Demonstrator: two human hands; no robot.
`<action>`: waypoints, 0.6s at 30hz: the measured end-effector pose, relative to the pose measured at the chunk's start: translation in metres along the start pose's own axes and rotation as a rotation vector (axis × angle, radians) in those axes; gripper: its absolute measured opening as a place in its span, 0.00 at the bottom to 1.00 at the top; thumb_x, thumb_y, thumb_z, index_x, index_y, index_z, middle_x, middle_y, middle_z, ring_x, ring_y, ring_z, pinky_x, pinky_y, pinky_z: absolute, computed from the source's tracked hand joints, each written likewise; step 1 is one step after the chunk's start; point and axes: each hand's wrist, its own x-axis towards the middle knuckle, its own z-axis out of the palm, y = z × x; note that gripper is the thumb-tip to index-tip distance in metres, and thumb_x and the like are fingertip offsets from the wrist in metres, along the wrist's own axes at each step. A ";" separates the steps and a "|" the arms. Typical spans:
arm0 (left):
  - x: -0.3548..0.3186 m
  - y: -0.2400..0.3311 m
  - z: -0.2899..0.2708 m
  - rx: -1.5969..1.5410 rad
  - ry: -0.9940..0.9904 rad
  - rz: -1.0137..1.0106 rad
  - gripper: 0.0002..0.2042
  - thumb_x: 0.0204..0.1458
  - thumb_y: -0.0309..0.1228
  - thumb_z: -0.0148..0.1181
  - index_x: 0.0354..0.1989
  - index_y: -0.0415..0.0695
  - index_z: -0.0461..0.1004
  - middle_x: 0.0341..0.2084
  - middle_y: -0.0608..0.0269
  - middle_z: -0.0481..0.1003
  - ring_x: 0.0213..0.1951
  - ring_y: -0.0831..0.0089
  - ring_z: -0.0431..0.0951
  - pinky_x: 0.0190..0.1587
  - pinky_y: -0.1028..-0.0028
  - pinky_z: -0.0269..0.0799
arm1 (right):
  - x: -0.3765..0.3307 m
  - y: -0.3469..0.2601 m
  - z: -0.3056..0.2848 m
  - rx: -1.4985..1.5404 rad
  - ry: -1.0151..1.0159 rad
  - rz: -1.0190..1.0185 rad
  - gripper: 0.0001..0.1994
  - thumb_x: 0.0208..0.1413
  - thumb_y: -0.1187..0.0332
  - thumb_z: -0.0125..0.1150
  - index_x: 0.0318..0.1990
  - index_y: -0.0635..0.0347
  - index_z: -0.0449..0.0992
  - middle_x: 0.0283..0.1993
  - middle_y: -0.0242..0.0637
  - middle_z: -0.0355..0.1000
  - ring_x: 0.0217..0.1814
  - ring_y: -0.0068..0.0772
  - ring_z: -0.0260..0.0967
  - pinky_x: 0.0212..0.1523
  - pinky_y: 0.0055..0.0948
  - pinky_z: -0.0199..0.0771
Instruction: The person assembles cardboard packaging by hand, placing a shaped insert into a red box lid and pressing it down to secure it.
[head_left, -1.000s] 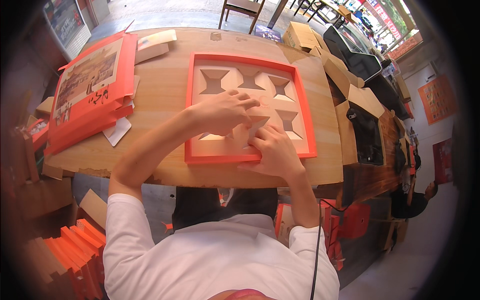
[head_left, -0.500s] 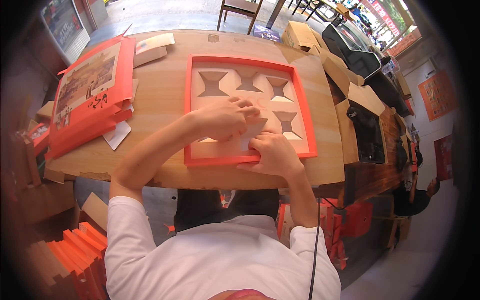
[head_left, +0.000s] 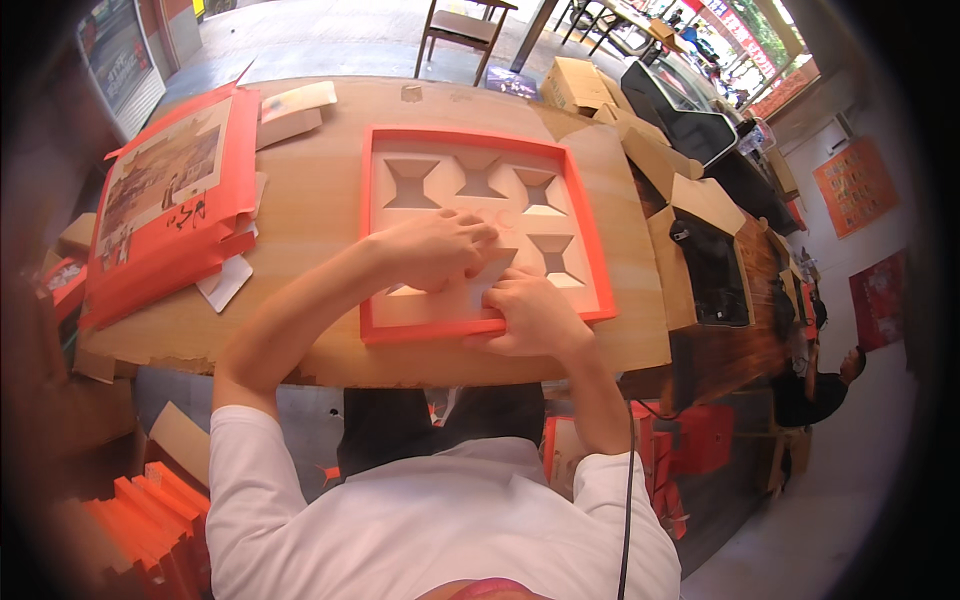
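Observation:
On the wooden table lies a shallow red box [head_left: 590, 230], with a pale cardboard insert [head_left: 475, 215] seated in it. Square openings with folded-in flaps show in the insert. My left hand [head_left: 440, 250] lies over its near middle, fingers bent down onto a raised flap [head_left: 495, 268] at the near middle opening. My right hand [head_left: 535, 312] is beside it, fingers curled at the same opening and thumb by the box's front wall. Both hands are closed on the insert's flaps. The fingertips are partly hidden, as is the near left opening under my left forearm.
A red printed box lid [head_left: 165, 195] sits at the table's left, beside pale card pieces [head_left: 295, 112]. Open cartons [head_left: 700, 250] stand along the right, one with a black item inside. A chair [head_left: 462, 30] is beyond the table; red-orange boxes [head_left: 150, 520] are at lower left.
The whole view has shifted slightly, so the table and box appear further left and lower. My hands stay at the same opening, with only a small shift of the fingers.

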 end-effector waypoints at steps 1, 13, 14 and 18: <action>-0.001 0.000 0.001 -0.006 -0.001 -0.007 0.16 0.36 0.22 0.69 0.38 0.48 0.86 0.64 0.59 0.69 0.70 0.55 0.65 0.69 0.58 0.64 | 0.000 -0.002 -0.002 0.004 0.018 -0.022 0.26 0.49 0.44 0.73 0.28 0.64 0.81 0.31 0.44 0.78 0.40 0.44 0.75 0.53 0.38 0.73; -0.004 -0.007 0.005 0.043 0.053 0.023 0.13 0.39 0.27 0.71 0.36 0.50 0.86 0.57 0.63 0.72 0.67 0.59 0.66 0.65 0.59 0.66 | -0.011 0.009 -0.011 -0.190 0.398 0.619 0.21 0.53 0.50 0.70 0.41 0.62 0.82 0.36 0.45 0.81 0.41 0.47 0.81 0.41 0.43 0.80; -0.004 -0.006 0.005 0.040 0.053 0.030 0.12 0.39 0.27 0.70 0.36 0.50 0.86 0.57 0.63 0.72 0.67 0.59 0.67 0.64 0.59 0.67 | -0.009 0.008 -0.011 -0.240 0.303 0.670 0.22 0.53 0.49 0.70 0.41 0.61 0.82 0.35 0.45 0.81 0.40 0.46 0.82 0.39 0.42 0.81; -0.003 -0.006 0.006 0.059 0.083 0.051 0.12 0.38 0.27 0.70 0.35 0.49 0.86 0.57 0.63 0.72 0.66 0.57 0.67 0.64 0.58 0.67 | 0.011 0.007 -0.012 -0.305 0.120 0.797 0.21 0.51 0.49 0.69 0.37 0.61 0.82 0.32 0.46 0.82 0.37 0.43 0.84 0.35 0.39 0.83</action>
